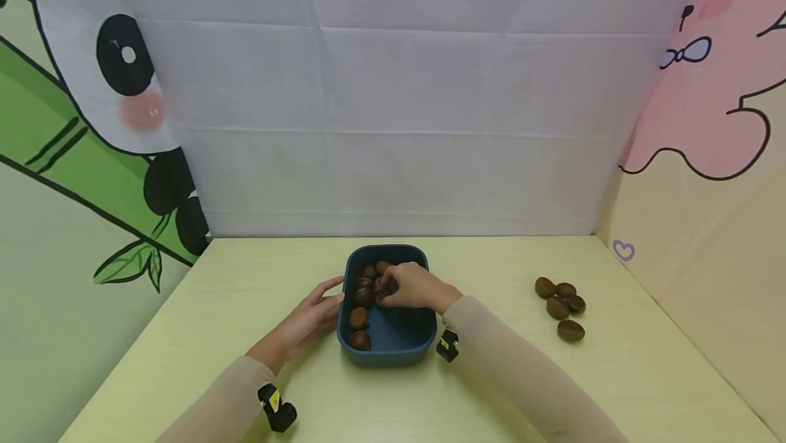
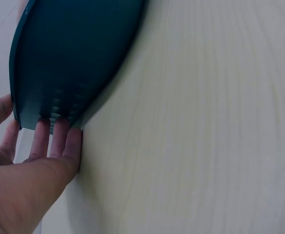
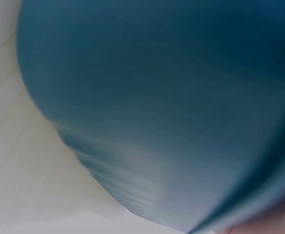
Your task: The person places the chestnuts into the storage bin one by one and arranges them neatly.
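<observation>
A dark blue plastic bin (image 1: 387,360) stands on the table, with several brown chestnuts (image 1: 364,297) lined along its left side and toward the back. My left hand (image 1: 312,320) rests against the bin's left wall. In the left wrist view its fingers (image 2: 60,136) are fairly straight, their tips on the outer side. Reaching over the right rim, my right hand (image 1: 413,287) is inside the bin, thumb and fingers curled down around a chestnut (image 1: 379,284) that is partly hidden. The right wrist view is mostly filled by the bin's outer wall (image 3: 132,97).
On the right part of the table lies a loose group of several chestnuts (image 1: 557,308), one (image 1: 571,331) a little nearer to me. A white sheet (image 1: 399,122) hangs behind the table (image 1: 491,272), and printed walls stand at both sides.
</observation>
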{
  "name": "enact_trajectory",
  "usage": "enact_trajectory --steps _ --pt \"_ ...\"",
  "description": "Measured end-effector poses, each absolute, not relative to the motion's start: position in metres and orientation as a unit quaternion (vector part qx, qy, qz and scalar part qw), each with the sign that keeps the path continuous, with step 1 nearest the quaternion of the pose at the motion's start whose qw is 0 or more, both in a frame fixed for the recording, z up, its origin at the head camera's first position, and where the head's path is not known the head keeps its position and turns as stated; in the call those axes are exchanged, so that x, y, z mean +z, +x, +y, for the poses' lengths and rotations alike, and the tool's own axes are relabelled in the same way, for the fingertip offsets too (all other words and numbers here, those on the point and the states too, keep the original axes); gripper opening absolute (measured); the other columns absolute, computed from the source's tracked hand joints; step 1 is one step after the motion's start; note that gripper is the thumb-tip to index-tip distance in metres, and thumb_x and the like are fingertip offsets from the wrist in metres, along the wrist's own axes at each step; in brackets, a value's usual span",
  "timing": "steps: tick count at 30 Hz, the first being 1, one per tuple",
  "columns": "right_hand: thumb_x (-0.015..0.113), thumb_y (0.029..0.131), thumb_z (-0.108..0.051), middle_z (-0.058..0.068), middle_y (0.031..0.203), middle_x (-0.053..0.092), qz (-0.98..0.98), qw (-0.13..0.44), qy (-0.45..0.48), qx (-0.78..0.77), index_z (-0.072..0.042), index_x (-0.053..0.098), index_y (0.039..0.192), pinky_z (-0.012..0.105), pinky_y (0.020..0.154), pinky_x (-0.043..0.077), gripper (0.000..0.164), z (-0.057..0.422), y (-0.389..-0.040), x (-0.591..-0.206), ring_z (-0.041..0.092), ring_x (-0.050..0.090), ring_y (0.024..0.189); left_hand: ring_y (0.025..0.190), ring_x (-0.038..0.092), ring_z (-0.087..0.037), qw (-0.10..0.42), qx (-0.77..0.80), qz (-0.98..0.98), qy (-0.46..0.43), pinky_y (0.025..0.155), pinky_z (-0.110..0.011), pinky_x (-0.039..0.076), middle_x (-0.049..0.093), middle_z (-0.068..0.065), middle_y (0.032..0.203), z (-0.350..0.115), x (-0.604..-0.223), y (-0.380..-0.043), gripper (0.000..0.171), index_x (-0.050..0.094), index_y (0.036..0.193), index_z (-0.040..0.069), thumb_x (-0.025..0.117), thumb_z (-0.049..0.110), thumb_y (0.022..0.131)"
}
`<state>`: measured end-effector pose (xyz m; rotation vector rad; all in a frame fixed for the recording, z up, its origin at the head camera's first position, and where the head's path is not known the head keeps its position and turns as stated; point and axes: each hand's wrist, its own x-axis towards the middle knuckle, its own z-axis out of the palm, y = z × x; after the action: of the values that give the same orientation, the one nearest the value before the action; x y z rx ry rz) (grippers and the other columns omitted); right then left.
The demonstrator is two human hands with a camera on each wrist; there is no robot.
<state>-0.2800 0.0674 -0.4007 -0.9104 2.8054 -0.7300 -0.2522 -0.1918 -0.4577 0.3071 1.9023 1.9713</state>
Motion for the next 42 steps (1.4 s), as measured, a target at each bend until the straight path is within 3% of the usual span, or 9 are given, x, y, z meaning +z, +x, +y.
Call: enact_trajectory --steps 7,17,27,37,42 --pt "0.072 0.092 -0.016 0.013 0.112 0.068 0.918 0.025 -0.309 -0.247 -0.002 0.069 0.117 0.039 0.086 0.052 0.028 0.085 -0.275 -0.384 0.029 0.064 0.103 0.134 0.047 -0.037 0.192 0.702 0.677 0.108 0.113 -0.053 0.032 0.035 -0.026 0.148 -0.191 -0.458 -0.253 0.062 0.020 0.159 0.016 0.051 0.029 0.107" --pt "0.072 0.094 -0.017 0.005 0.109 0.067 0.925 0.001 -0.282 -0.253 -0.007 0.067 0.117 0.030 0.077 0.054 0.025 0.129 -0.258 -0.356 0.017 0.066 0.090 0.132 0.050 -0.034 0.197 0.704 0.673 0.114 0.112 -0.051 0.034 0.041 -0.025 0.148 -0.194 -0.459 -0.257 0.063 0.020 0.159 0.016 0.052 0.030 0.107" --pt "0.070 0.095 -0.016 0.008 0.105 0.068 0.941 -0.005 -0.219 -0.258 -0.007 0.068 0.117 0.036 0.074 0.056 0.024 0.197 -0.237 -0.350 0.018 0.067 0.087 0.131 0.051 -0.032 0.199 0.703 0.673 0.117 0.111 -0.050 0.036 0.042 -0.024 0.147 -0.195 -0.458 -0.256 0.061 0.020 0.159 0.017 0.050 0.028 0.107" --pt "0.069 0.095 -0.021 0.003 0.102 0.067 0.956 -0.021 -0.164 -0.243 -0.009 0.069 0.114 0.042 0.079 0.054 0.023 0.273 -0.209 -0.354 0.021 0.065 0.090 0.132 0.050 -0.035 0.199 0.698 0.677 0.123 0.112 -0.052 0.033 0.039 -0.027 0.149 -0.196 -0.457 -0.256 0.062 0.018 0.159 0.015 0.049 0.028 0.108" --pt "0.073 0.092 -0.020 -0.003 0.095 0.066 0.963 -0.013 -0.143 -0.227 -0.008 0.069 0.108 0.040 0.077 0.052 0.020 0.303 -0.193 -0.367 0.017 0.062 0.087 0.131 0.051 -0.034 0.198 0.696 0.679 0.122 0.112 -0.052 0.034 0.041 -0.026 0.148 -0.195 -0.456 -0.255 0.060 0.018 0.159 0.015 0.048 0.027 0.108"
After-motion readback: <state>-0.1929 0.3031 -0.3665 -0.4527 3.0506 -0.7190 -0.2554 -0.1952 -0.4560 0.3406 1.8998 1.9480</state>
